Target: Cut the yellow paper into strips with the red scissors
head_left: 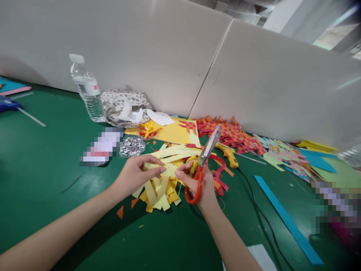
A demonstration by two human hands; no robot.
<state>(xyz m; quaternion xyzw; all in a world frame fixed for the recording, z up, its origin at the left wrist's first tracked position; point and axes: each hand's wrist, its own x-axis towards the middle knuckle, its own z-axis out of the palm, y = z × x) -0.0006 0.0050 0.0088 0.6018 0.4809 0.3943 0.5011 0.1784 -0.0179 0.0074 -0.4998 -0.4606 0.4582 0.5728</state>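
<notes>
Green table [50, 162], yellow paper strips [158, 192], water bottle [89, 92], blue strip [287, 218]

Head-worn view: from near, above and behind your left hand [135, 171] and right hand [208, 185], it faces forward and down, taking in the green table [50, 165] around them and the pale partition [135, 41] beyond.

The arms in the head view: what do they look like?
They are human, with no cables or markings showing. The left forearm and right forearm show no sleeve, watch or bracelet. The left grip and right grip are ungloved hands; no ring shows.
</notes>
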